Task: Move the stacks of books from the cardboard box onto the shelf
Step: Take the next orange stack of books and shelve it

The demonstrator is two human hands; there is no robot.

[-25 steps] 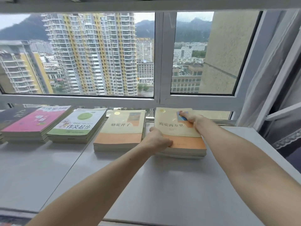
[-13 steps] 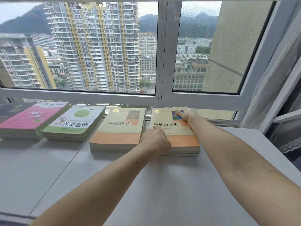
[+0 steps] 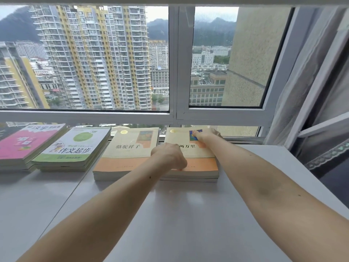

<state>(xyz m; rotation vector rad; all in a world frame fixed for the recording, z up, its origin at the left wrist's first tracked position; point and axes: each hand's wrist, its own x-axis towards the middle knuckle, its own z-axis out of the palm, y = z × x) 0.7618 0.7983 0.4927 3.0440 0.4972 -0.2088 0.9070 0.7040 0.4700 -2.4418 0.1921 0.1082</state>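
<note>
Several low stacks of books lie in a row on the white shelf [image 3: 188,214] under the window. The rightmost stack [image 3: 204,167] has a cream and orange cover. My left hand [image 3: 170,156] is curled at its near left edge, gripping the stack beside the neighbouring cream and orange stack [image 3: 124,157]. My right hand [image 3: 204,134] lies on the far part of the same cover, fingers reaching its far right corner. The cardboard box is out of view.
Further left lie a green and white stack [image 3: 75,148], a pink stack [image 3: 26,144] and a dark book [image 3: 7,130] at the frame edge. The window frame [image 3: 173,116] runs behind the books. A curtain [image 3: 294,103] hangs at the right.
The rightmost stack has slid a little to the left under both hands, narrowing the gap to its neighbour. My view has shifted slightly.
</note>
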